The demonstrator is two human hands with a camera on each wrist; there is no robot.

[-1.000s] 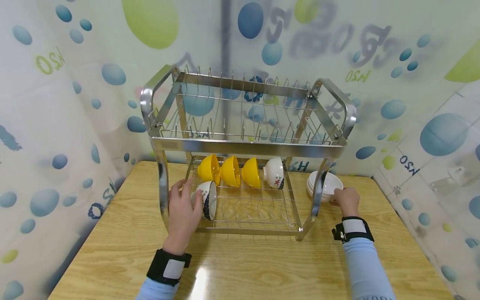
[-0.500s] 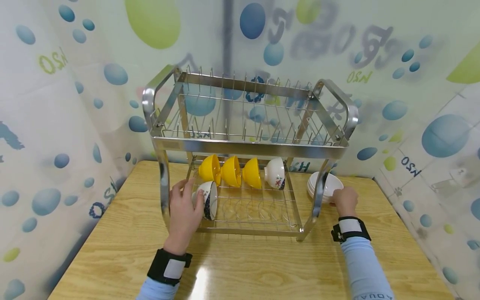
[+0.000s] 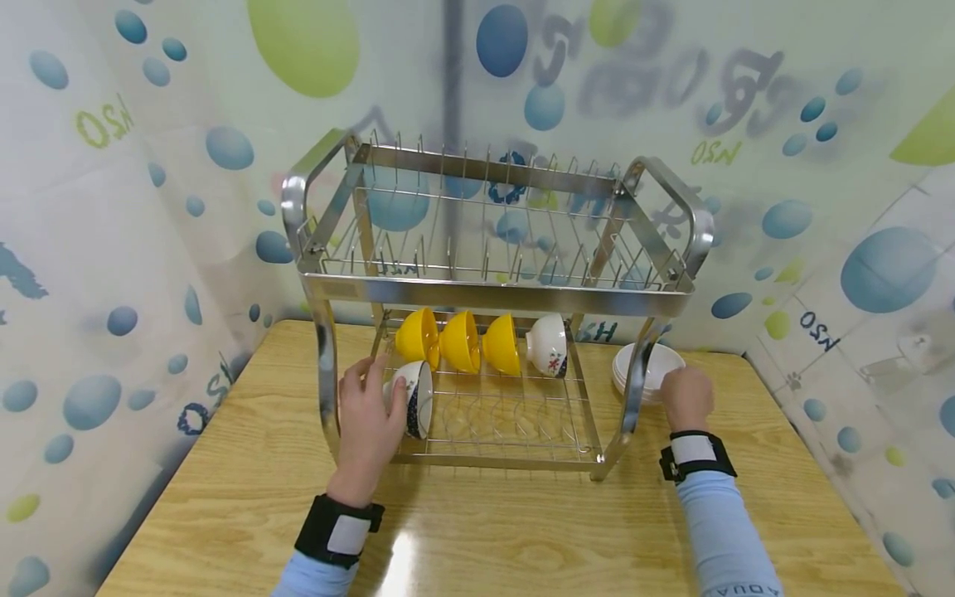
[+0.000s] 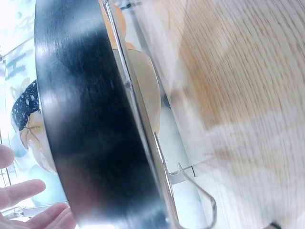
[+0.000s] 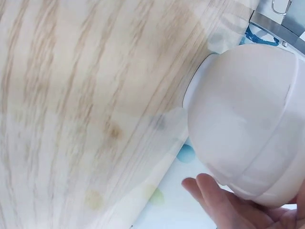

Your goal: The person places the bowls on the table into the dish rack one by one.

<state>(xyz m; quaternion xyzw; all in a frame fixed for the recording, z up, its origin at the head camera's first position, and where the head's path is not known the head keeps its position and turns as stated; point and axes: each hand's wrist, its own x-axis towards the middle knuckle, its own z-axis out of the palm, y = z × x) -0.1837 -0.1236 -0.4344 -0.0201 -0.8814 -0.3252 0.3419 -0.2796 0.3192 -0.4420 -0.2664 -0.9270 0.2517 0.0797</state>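
On the lower shelf of the metal dish rack, a floral white bowl [image 3: 419,400] stands on its side at the front left. My left hand [image 3: 369,419] is beside it, fingers spread and loosely bent; in the left wrist view the fingers [image 4: 24,193] show a gap to the bowl. To the right of the rack, a small stack of plain white bowls [image 3: 660,365] sits on the table. My right hand [image 3: 688,400] pinches the rim of the top white bowl [image 5: 243,114]; its fingertips are hidden in the head view, while the right wrist view shows fingers curled against the rim.
The two-tier dish rack [image 3: 492,292] fills the middle of the wooden table [image 3: 537,531]. Along its lower back row stand yellow bowls [image 3: 458,342] and another floral bowl [image 3: 548,345]. The rack's right front leg [image 3: 634,390] rises between the stack and the shelf. A patterned curtain hangs behind.
My right hand has shifted slightly left and turned at the stack's rim, with its fingers now more hidden. My left hand has stayed beside the floral bowl.
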